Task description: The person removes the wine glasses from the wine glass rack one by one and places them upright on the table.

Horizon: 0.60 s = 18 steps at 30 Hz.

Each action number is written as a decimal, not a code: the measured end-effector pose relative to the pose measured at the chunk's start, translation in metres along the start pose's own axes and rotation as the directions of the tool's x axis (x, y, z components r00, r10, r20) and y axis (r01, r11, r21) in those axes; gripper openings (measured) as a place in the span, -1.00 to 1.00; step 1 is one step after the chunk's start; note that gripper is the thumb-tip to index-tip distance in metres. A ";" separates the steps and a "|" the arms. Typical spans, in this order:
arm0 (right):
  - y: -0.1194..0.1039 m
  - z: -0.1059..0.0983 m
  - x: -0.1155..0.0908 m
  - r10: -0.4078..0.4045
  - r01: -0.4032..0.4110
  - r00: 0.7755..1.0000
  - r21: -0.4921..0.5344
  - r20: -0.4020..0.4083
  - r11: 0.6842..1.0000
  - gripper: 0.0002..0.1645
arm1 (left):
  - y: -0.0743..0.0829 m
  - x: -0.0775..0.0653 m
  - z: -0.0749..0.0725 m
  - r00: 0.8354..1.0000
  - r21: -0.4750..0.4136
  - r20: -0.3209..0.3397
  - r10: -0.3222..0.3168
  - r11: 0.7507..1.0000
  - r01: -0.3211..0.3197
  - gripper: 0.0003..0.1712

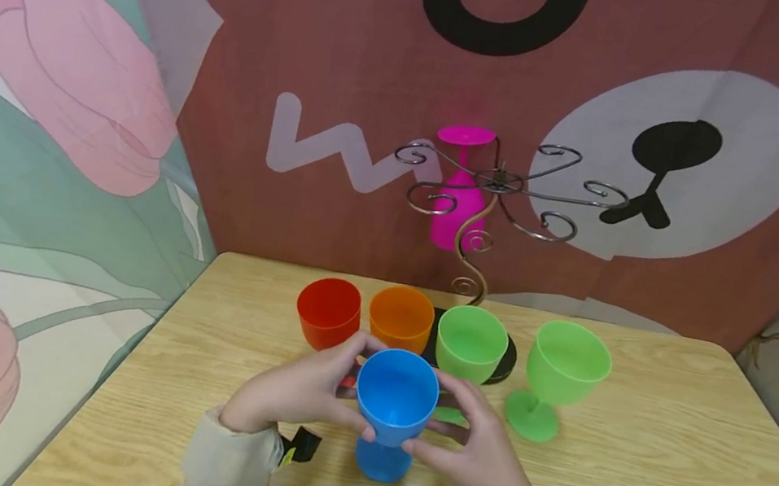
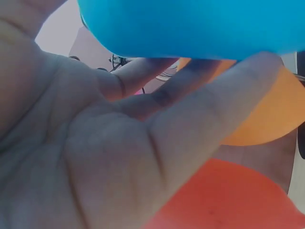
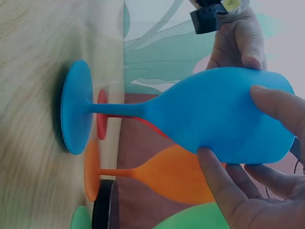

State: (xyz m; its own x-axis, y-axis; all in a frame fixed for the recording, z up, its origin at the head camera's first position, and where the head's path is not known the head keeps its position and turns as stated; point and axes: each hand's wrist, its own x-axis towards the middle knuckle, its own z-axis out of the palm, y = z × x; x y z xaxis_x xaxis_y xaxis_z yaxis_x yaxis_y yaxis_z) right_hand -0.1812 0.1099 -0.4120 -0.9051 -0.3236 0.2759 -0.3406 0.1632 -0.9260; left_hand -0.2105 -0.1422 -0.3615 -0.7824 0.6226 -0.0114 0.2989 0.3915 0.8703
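Blue plastic-looking goblet is held upright at the lower centre of the head view, its bowl clasped from both sides. The fingers of the left hand are clamped on the bowl, with the thumb placed at the near face; those of the right hand are likewise clamped on the opposite side. In the right wrist view, the stem and round foot are left uncovered; whether the foot is touching the pale wood-grain surface cannot be told. Behind the bowl, an upright row is formed, from left to right, by a red goblet, an orange goblet and a pale green goblet, by which a round black base is partly hidden. A second pale green goblet is placed upright at right of centre. Above the row, a magenta goblet is hung upside down at the left of a curled metal stand. The upper frame is filled by a brown printed backdrop.
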 end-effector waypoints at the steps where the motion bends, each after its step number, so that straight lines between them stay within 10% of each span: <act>1: 0.001 0.001 0.000 0.002 -0.002 1.000 -0.004 -0.003 1.000 -0.08 | 0.000 0.000 0.000 1.000 0.000 0.001 -0.005 1.000 0.005 -0.11; 18: 0.006 0.015 0.003 0.100 -0.100 0.995 -0.017 -0.024 0.995 -0.06 | -0.002 0.000 -0.003 0.998 0.008 -0.008 -0.057 0.998 0.058 -0.06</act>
State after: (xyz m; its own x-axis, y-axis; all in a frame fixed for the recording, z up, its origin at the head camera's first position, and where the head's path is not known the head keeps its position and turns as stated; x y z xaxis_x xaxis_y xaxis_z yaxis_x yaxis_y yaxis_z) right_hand -0.1826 0.0955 -0.4210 -0.9405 -0.2830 0.1883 -0.2525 0.2107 -0.9444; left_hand -0.2129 -0.1456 -0.3619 -0.8024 0.5939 -0.0576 0.2576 0.4319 0.8643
